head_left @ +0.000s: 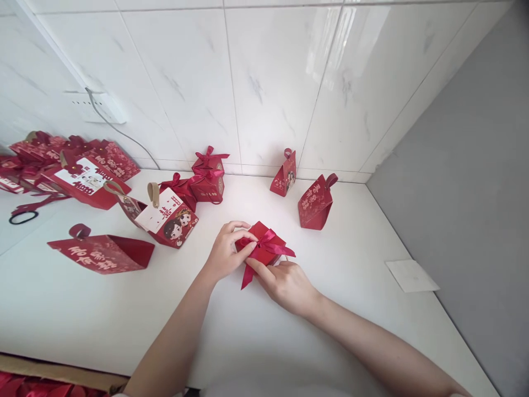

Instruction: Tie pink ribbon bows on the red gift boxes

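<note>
A small red gift box (270,249) lies on the white counter (339,309) in the middle, with a pink ribbon bow (266,245) tied over it. My left hand (226,251) is curled against the box's left side, fingers pinching the ribbon near the bow. My right hand (285,282) presses on the box's near side, its index finger stretched along the ribbon tail that hangs toward me. Both hands touch the box and ribbon.
Two finished ribbon-tied boxes (208,177) stand by the tiled wall. Two folded red boxes (316,203) with handles sit at the back right. Flat and open red boxes (103,252) lie at left, with a pile (61,165) beyond. A white paper (411,275) lies at right.
</note>
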A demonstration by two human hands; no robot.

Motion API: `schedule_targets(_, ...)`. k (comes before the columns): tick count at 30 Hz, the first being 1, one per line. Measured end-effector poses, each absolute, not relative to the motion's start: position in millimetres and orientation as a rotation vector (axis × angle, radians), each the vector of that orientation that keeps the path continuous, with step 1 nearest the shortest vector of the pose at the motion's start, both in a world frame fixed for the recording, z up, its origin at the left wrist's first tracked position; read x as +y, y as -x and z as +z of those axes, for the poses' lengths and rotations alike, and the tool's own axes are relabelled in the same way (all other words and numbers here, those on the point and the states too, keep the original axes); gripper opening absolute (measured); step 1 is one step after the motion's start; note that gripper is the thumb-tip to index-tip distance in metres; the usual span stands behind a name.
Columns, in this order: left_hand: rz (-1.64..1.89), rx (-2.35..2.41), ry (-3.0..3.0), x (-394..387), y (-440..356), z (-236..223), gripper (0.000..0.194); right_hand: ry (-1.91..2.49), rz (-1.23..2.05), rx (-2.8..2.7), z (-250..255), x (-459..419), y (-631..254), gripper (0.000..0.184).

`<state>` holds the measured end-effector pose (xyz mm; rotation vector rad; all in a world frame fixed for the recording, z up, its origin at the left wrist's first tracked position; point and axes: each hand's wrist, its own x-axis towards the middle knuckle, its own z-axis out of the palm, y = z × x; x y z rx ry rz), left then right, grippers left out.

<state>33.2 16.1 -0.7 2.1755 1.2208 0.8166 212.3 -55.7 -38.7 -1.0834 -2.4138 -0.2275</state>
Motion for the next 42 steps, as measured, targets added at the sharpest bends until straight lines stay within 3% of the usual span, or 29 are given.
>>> schedule_targets(6, 0.641, 1.162, -2.181, 28, -35, 13, 0.010, 1.110, -0.025, -2.380, -35, -54, -211, 0.024)
schedule_targets(14, 0.611, 1.123, -2.146, 38, -33, 3, 0.011, 0.972, 1.221, -1.940, -18, -50, -246, 0.012)
schedule_targets(18, 0.638, 1.116, -2.112, 37, -33, -3, 0.012, 0.894, 1.495, -1.788, -23, -43, -266, 0.016)
schedule_targets(26, 0.736, 0.973, -1.911, 31, -21, -1, 0.017, 0.854, 1.603, -1.923, -3, -36, -291, 0.024)
schedule_targets(32, 0.821, 1.130, -1.885, 27, -14, 1, 0.017, 1.061, 1.000, -1.757, 26, -6, -286, 0.018)
schedule_targets(36, 0.772, 1.236, -1.993, 18, -22, 6, 0.015, 1.067, 1.167, -1.771, 13, 21, -258, 0.029)
schedule_targets(42, 0.699, 1.235, -1.954, 12, -23, 10, 0.007, 0.933, 1.286, -1.858, 2, 33, -246, 0.022)
